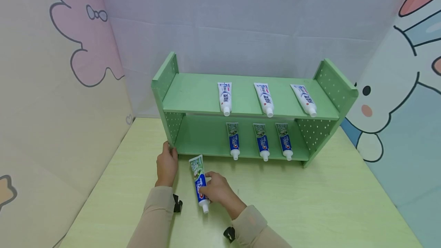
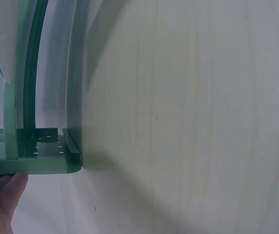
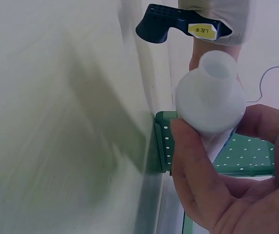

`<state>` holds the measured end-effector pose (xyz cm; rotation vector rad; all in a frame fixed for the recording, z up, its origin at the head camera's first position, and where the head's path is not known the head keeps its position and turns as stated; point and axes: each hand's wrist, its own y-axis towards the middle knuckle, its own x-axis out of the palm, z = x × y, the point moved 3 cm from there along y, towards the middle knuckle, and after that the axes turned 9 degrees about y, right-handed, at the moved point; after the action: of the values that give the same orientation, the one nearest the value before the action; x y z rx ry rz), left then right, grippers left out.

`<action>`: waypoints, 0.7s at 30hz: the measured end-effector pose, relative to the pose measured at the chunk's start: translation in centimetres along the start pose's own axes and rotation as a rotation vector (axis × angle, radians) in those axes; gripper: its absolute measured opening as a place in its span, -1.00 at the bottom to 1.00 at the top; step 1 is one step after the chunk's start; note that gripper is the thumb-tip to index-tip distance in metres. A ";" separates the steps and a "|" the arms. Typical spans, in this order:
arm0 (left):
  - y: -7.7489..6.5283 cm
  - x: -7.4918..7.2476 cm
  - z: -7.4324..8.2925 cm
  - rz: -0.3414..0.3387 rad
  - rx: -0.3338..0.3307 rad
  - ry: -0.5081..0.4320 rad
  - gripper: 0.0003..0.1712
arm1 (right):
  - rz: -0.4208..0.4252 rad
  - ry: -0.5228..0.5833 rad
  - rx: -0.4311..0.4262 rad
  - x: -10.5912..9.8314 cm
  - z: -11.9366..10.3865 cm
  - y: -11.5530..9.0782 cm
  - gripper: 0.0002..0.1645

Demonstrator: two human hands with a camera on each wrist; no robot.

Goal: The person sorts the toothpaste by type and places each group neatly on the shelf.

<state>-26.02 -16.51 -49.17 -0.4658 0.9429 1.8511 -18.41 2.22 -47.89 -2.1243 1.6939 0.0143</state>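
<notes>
In the head view my right hand (image 1: 220, 190) pinches a blue, green and white toothpaste tube (image 1: 198, 179) by its sides. Its white cap points toward me, and the flat end lies near the front edge of the green shelf (image 1: 200, 97). Seen from the right wrist, the fingers (image 3: 195, 165) and thumb are on opposite sides of the tube, just behind the cap (image 3: 210, 100). My left hand (image 1: 167, 167) holds the lower front corner of the shelf's left side panel (image 2: 37, 165), with the thumb on one face and fingers on the other.
Three white toothpaste tubes (image 1: 264, 98) lie on the upper tier, caps forward. On the lower tier are three blue and green tubes (image 1: 262, 141), toward its middle and right. The shelf stands on a pale table (image 1: 327, 202), with cartoon-printed cloth walls (image 1: 406, 133) around it.
</notes>
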 end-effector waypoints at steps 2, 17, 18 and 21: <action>0.0 0.0 0.0 0.002 0.000 -0.002 -0.65 | 0.005 -0.003 0.001 -0.1 -0.2 0.1 -0.34; 0.0 0.1 -0.2 0.002 0.003 -0.005 -0.64 | 0.038 0.010 -0.001 -1.1 -2.2 1.3 -0.33; 0.0 0.2 -0.2 0.002 0.002 -0.003 -0.65 | 0.040 0.010 -0.002 -1.2 -2.3 1.5 -0.33; 0.1 0.2 -0.2 -0.001 -0.003 0.000 -0.65 | 0.044 0.011 -0.008 -1.4 -2.5 2.1 -0.32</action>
<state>-26.17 -16.60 -49.42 -0.4679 0.9398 1.8513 -21.37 2.37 -45.94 -2.0966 1.7489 0.0225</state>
